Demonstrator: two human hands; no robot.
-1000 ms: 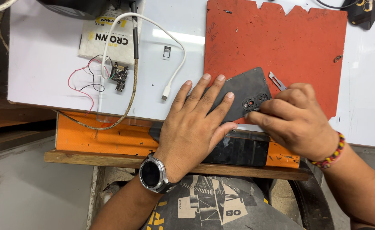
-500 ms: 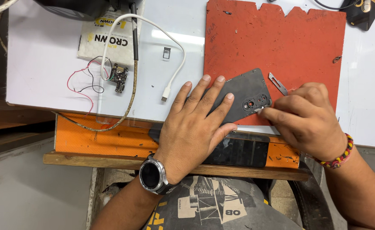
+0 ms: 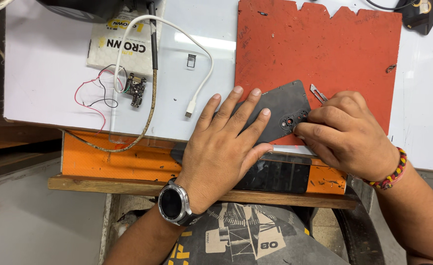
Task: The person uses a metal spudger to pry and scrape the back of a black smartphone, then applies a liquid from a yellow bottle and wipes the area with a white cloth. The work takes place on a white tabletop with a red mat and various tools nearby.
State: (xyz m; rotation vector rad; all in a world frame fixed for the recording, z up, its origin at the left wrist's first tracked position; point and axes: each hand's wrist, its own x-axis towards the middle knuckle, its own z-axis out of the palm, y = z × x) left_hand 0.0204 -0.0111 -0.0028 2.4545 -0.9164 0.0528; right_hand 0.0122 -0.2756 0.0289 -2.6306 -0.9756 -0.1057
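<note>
On red mat (image 3: 324,54): left hand (image 3: 223,147) flat, pinning phone back cover (image 3: 275,110); right hand (image 3: 349,130) fingertips pinched at camera cutout, beside tweezers (image 3: 317,92). Keep cover pressed steady.

Left hand (image 3: 223,147) lies flat on a dark phone back cover (image 3: 280,110); right hand (image 3: 349,132) pinches its camera end on the red mat (image 3: 324,49).

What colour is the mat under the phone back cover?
Red-orange mat, clearest in the head view.

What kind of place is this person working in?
Most likely a phone repair bench. The left hand pins a dark phone back cover on a red work mat; a small circuit board with loose wires and a white charging cable lie nearby.
</note>
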